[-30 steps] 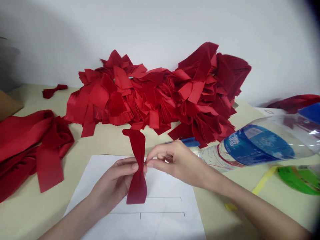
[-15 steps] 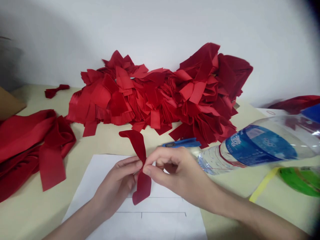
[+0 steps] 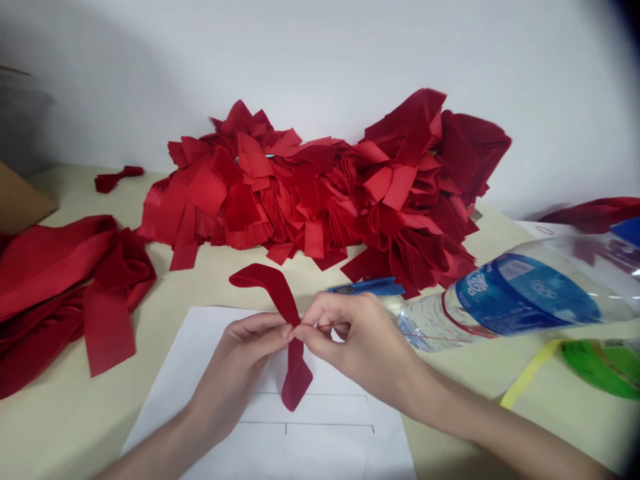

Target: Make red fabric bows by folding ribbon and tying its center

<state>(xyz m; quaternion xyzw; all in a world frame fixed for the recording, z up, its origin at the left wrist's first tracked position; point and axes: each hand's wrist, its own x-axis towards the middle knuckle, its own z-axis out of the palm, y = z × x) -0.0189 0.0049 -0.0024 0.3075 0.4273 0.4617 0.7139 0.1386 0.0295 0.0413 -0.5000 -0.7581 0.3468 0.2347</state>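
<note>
A strip of red velvet ribbon [image 3: 280, 290] stands over the white paper, gathered narrow at its middle, its upper end curling left and its lower end folded. My left hand [image 3: 250, 347] is closed, thumb and finger pinching the ribbon at that gathered middle. Close against it, my right hand [image 3: 350, 333] pinches a thin red thread [image 3: 435, 338] at the same spot. This thread stretches right to the plastic bottle [image 3: 525, 287], round which red thread is wound. Whether the thread circles the ribbon is hidden by my fingertips.
The lined white paper [image 3: 320, 453] lies beneath my hands. Behind are a large heap of cut red ribbons [image 3: 310, 193] and a blue cutter [image 3: 370, 287]. Long red ribbon [image 3: 55, 267] lies left, a small red bow [image 3: 117, 179] farther back. At right is a green tape roll [image 3: 600, 367].
Both hands have shifted slightly right with the ribbon. Its lower end has swung right, and the thread from my right hand to the bottle now shows as a taut line.
</note>
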